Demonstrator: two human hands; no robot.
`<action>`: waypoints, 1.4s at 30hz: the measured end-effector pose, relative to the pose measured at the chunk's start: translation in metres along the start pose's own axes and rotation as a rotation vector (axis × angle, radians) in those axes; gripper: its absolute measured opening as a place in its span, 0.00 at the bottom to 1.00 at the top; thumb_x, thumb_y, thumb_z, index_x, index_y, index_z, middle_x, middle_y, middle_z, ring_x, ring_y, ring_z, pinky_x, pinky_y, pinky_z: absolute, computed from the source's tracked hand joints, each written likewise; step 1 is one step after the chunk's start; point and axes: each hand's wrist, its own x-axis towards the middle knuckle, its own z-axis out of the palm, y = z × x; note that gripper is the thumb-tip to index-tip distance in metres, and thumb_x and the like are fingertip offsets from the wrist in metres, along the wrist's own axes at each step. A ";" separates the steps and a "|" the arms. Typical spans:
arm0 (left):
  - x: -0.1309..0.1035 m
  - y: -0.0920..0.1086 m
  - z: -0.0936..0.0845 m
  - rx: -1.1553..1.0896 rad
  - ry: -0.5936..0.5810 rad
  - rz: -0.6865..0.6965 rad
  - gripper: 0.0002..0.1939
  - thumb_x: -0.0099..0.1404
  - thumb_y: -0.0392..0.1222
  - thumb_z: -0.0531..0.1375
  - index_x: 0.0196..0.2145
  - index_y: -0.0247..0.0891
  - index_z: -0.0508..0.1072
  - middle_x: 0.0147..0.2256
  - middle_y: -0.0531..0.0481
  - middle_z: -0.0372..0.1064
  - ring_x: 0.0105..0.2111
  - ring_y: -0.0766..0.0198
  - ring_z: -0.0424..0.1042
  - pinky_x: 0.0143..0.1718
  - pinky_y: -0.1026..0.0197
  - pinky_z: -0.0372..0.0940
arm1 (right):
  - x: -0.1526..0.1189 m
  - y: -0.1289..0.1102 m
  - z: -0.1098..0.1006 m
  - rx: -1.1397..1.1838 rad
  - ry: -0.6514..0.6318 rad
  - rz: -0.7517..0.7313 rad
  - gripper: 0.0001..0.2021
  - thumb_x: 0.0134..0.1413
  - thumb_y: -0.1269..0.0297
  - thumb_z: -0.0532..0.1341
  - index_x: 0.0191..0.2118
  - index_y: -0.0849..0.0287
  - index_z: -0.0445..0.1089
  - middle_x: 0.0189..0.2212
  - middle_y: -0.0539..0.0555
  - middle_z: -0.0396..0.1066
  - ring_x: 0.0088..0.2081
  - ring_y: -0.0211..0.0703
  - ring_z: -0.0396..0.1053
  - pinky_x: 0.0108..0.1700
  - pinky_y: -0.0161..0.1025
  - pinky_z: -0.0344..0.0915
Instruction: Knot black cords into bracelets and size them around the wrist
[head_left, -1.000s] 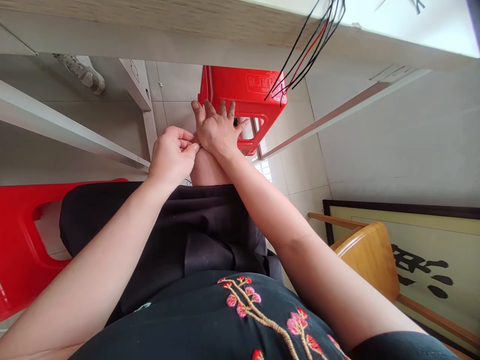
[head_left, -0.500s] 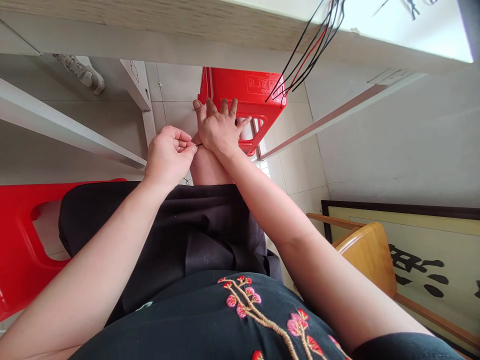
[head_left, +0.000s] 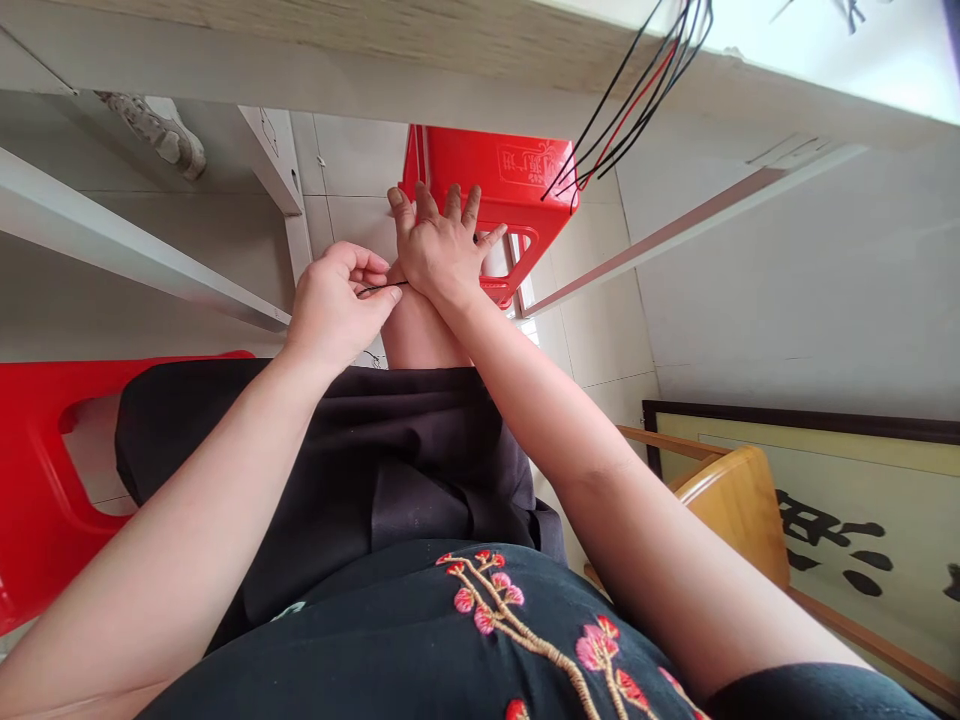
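Head view, and we're looking straight down past a black shirt (head_left: 375, 640) with pink and red embroidered blossoms to two bare hands at work below the worktop (head_left: 337, 65). The left hand (head_left: 330, 305) has a thin black strand (head_left: 402, 284) pinched between thumb and fingertips, and there it is, a fine dark line running across to the heel of the right hand (head_left: 442, 255). And that right hand? Palm down on the bare leg (head_left: 421, 335), fingers fanned wide and pointing away from the body, the strand passing in under its wrist side; how far it reaches beneath, you can't tell.

Dark cloth (head_left: 427, 430) covers the lap just behind. Up front, a red stool (head_left: 536, 165) sits beyond the right hand, and over the worktop's edge dangles a bunch of loose wires (head_left: 619, 110), mostly black, one of them red, their ends in front of the stool in this view. More short dark pieces (head_left: 851, 15) lie on top of the worktop at the upper right. Out on the left, a second stool (head_left: 34, 440), red as well, and a shoe (head_left: 165, 138) on the floor (head_left: 217, 225) beyond the frame bars. Over to the right, a wooden chair (head_left: 742, 510) stands by a framed panel (head_left: 885, 500) with bold black brushwork.
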 end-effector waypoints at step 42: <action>0.002 0.028 0.000 0.398 -0.063 0.085 0.03 0.54 0.41 0.63 0.26 0.42 0.77 0.30 0.50 0.69 0.29 0.60 0.67 0.36 0.56 0.63 | 0.001 -0.002 -0.006 0.279 -0.138 0.183 0.36 0.57 0.36 0.34 0.67 0.46 0.34 0.67 0.60 0.38 0.67 0.66 0.26 0.56 0.77 0.29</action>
